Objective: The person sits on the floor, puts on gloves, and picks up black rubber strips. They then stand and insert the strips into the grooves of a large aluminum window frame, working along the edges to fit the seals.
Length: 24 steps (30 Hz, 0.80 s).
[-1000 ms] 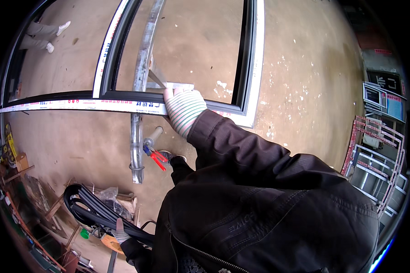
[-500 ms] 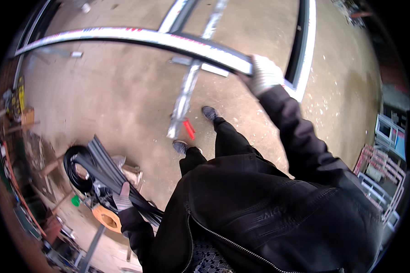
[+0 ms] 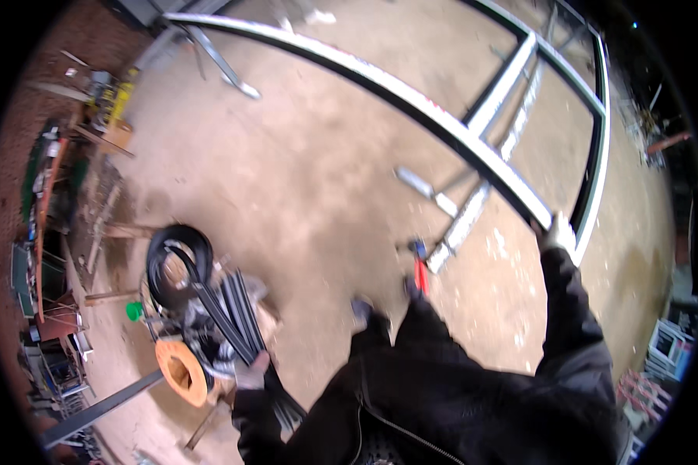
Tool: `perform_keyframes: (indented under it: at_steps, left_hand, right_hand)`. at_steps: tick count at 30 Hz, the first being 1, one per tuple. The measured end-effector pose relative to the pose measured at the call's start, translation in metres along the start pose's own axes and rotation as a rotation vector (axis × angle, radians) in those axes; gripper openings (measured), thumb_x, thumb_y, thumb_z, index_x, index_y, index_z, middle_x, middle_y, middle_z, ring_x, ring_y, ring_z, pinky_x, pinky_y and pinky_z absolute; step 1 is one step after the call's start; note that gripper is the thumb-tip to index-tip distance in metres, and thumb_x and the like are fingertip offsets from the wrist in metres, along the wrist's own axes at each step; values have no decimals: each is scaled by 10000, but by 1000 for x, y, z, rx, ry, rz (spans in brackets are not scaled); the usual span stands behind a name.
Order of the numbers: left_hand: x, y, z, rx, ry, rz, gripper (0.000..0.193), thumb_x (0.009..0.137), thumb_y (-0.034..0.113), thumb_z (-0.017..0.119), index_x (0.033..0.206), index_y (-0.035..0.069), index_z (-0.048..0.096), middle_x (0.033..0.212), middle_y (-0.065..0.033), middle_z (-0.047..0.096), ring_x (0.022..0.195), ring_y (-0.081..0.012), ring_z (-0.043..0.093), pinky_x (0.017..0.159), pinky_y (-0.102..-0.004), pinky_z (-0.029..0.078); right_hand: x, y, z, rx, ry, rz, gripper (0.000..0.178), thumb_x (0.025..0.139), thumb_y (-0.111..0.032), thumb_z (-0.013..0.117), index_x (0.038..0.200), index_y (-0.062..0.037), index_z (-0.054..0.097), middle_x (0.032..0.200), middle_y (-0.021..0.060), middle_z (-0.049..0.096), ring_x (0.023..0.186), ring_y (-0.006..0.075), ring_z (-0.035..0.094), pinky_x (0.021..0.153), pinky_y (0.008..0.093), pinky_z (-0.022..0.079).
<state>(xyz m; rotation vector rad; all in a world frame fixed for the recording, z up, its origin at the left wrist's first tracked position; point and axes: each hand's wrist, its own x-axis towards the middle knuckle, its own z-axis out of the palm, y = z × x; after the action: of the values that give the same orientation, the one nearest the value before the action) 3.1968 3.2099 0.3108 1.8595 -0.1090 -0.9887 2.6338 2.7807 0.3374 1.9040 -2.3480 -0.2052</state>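
Observation:
A large metal window-like frame (image 3: 442,118), its bars covered in pale film with dark inner edges, stretches across the far side and the right. My right hand (image 3: 558,232), in a light glove, is closed on its near corner. Lower left, my left hand (image 3: 252,372) is closed around several long black rubber strips (image 3: 243,319), which run down past my hip. A coil of black strip (image 3: 157,267) lies just beyond them. Under the frame, a foil-wrapped silver support bar (image 3: 464,226) slants toward my feet.
A hammer with a red handle (image 3: 421,275) stands or lies by my foot. An orange spool (image 3: 182,373) and a dark bar (image 3: 105,409) are at lower left. Clutter with a yellow object (image 3: 122,99) lines the left wall. White frames (image 3: 667,349) lean at the right.
The view has swung left, so the frame and my right hand appear further right and more of the frame shows. Both hands keep their holds.

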Motion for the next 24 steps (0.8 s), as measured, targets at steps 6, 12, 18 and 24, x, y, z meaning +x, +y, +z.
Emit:
perform_keyframes:
  at_steps: [6, 12, 18, 24]
  left_hand:
    - [30, 18, -38, -10, -82, 50, 51, 912, 2, 654, 939, -24, 619, 756, -138, 669, 653, -258, 681, 568, -368, 585]
    - [57, 66, -33, 80, 9, 82, 201, 884, -33, 670, 1069, -3, 596, 822, -147, 698, 661, -261, 695, 588, -371, 601]
    - [137, 113, -37, 203, -93, 73, 311, 864, 105, 749, 1125, 3, 613, 895, -108, 711, 734, -223, 699, 610, -334, 573]
    - [271, 110, -95, 314, -60, 227, 448, 836, 173, 768, 1200, -35, 610, 1055, -132, 700, 911, -222, 693, 795, -339, 569]
  right_hand:
    - [-7, -27, -32, 1, -184, 220, 720, 799, -542, 756, 1334, -127, 507, 1318, 131, 581, 1260, 315, 544, 1075, 545, 363]
    - [5, -53, -33, -6, -282, 337, 800, 765, -527, 794, 1391, -141, 479, 1399, 94, 533, 1352, 276, 466, 1113, 550, 319]
    - [5, -42, 30, -61, -54, 420, 877, 763, -396, 811, 1452, -81, 369, 1464, 139, 444, 1379, 330, 405, 1103, 556, 340]
    - [51, -176, 26, 427, 383, 213, 597, 813, -158, 711, 1352, -1, 508, 1321, 239, 545, 1199, 405, 554, 1062, 438, 440]
